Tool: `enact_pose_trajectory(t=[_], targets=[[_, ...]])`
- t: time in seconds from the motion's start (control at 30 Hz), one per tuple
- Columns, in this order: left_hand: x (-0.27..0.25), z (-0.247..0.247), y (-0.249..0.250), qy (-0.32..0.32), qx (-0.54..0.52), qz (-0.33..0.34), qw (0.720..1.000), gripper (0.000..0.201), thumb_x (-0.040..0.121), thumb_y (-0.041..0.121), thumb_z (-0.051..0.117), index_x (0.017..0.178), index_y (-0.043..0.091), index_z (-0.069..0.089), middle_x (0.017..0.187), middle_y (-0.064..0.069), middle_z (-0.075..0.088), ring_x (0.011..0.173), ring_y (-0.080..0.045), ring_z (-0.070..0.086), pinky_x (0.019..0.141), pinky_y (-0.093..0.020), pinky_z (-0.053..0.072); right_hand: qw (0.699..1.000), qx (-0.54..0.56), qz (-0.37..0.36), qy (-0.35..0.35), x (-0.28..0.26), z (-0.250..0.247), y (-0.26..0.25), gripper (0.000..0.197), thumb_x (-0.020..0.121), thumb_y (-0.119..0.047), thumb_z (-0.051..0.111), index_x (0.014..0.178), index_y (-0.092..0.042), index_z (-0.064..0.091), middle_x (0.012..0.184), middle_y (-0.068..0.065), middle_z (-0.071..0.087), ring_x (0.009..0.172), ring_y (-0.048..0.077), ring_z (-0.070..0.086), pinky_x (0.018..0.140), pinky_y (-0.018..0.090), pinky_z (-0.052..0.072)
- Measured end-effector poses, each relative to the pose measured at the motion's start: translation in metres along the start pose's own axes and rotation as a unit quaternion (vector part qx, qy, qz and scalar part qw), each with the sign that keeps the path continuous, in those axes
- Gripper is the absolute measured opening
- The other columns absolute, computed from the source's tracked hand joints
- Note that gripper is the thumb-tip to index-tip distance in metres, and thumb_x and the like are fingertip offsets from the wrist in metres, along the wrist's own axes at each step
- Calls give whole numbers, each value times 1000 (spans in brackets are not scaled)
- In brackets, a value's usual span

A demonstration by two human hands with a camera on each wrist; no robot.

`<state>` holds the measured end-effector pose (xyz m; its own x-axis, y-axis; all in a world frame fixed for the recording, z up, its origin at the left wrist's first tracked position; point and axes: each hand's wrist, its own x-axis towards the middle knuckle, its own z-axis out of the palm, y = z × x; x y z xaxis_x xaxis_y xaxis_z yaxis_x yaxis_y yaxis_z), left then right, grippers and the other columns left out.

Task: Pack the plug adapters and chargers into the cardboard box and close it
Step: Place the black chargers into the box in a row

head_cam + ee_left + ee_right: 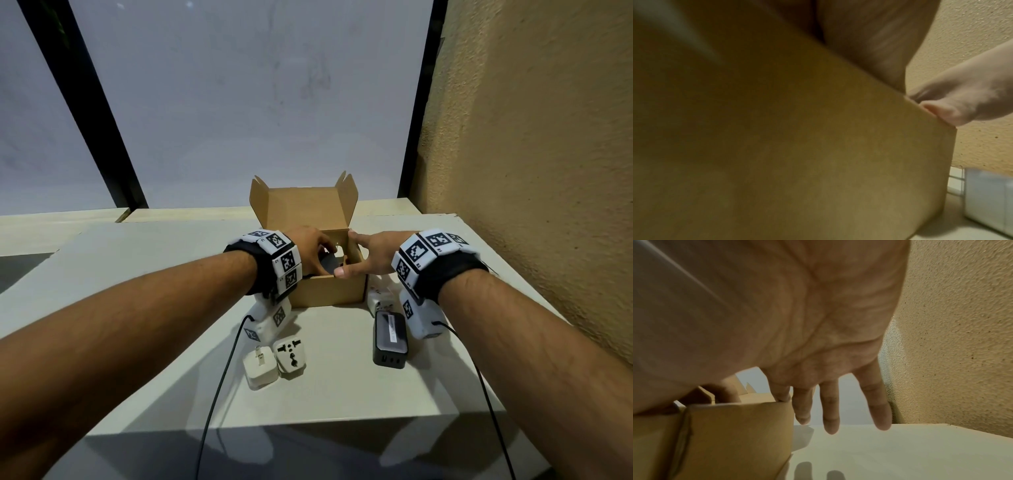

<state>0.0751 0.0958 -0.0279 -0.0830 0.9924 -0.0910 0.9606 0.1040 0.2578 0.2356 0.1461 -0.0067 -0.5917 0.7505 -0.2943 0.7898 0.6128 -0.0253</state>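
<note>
An open cardboard box stands mid-table with its lid up. My left hand reaches into it, fingers curled over a dark grey charger with something white beside it; the grip is partly hidden. The left wrist view shows mostly the box wall. My right hand rests on the box's right rim, thumb at the front corner, the other fingers straight outside the wall. On the table lie a white pronged charger, a white universal adapter, a black multi-port charger and a half-hidden white adapter.
The pale table ends at a front edge near me. A textured tan wall runs close along the right side. Thin dark cables trail from both wrists across the table. A window is behind the box.
</note>
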Motion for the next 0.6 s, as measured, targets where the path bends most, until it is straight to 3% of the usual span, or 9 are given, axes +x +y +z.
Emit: enact_pose_trajectory(t=[0.37, 0.6], targets=[[4, -2, -4, -40, -7, -3, 999, 57, 79, 35, 75, 131, 22, 57, 128, -2, 64, 112, -19, 60, 82, -23, 42, 1000, -3, 6, -5, 1, 0, -1, 101, 76, -78, 43, 154, -29, 2, 151, 8, 39, 138, 30, 37, 109, 43, 30], [2, 0, -9, -44, 51, 16, 998, 53, 85, 34, 69, 135, 28, 53, 130, 3, 62, 113, -18, 59, 80, -24, 40, 1000, -7, 6, -5, 0, -1, -2, 100, 78, -77, 43, 154, -27, 2, 151, 9, 39, 137, 31, 37, 109, 43, 31]])
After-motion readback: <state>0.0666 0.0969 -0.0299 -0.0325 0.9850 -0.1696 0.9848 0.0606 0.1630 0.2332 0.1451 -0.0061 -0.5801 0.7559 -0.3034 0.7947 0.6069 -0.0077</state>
